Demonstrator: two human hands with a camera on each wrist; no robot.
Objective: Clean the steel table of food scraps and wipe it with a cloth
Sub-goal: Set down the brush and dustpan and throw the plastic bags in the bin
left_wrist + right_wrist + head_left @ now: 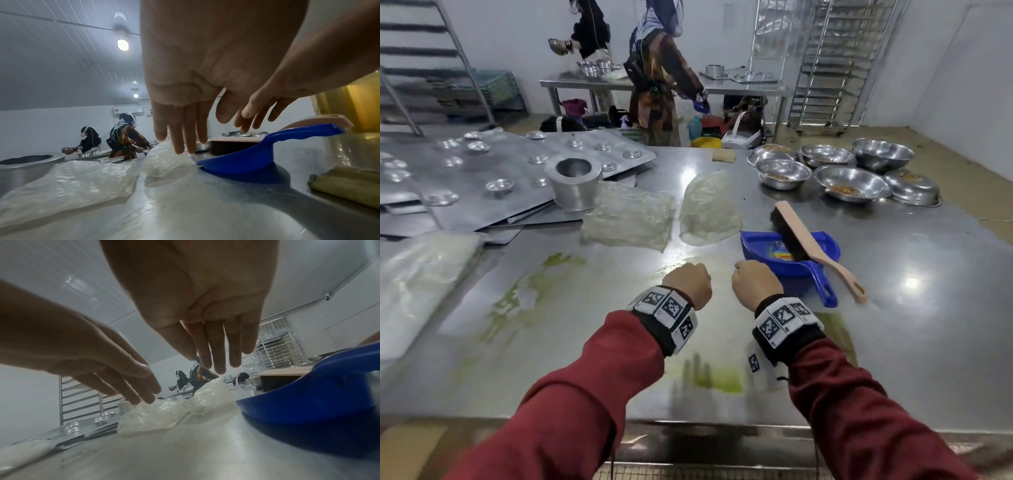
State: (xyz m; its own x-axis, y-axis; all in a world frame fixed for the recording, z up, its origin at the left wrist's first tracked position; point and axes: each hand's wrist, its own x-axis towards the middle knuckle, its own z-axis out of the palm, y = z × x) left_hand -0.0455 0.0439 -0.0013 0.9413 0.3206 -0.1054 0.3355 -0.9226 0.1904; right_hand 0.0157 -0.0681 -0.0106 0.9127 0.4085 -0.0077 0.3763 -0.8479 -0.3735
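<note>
Looking down from the head view, both hands are hovering over the steel table (893, 359), side by side; the left hand (688, 286) and right hand (756, 284) are showing only their backs, so finger state is not readable here. Green smears (527, 294) are streaking the table near the front edge. Two plastic bags (630, 216) are lying just ahead of the hands, a blue dustpan (784, 253) with a brush (811, 245) across it is sitting to the right, and steel bowls (852, 185) holding scraps are standing beyond.

From the left wrist view, the left-hand fingers (179, 129) are hanging straight and relaxed, gripping nothing; a folded cloth (349, 188), unseen from the head view, is lying right of the dustpan.

From the right wrist view, the right-hand fingers (218, 350) are likewise extended and empty above the bags.
</note>
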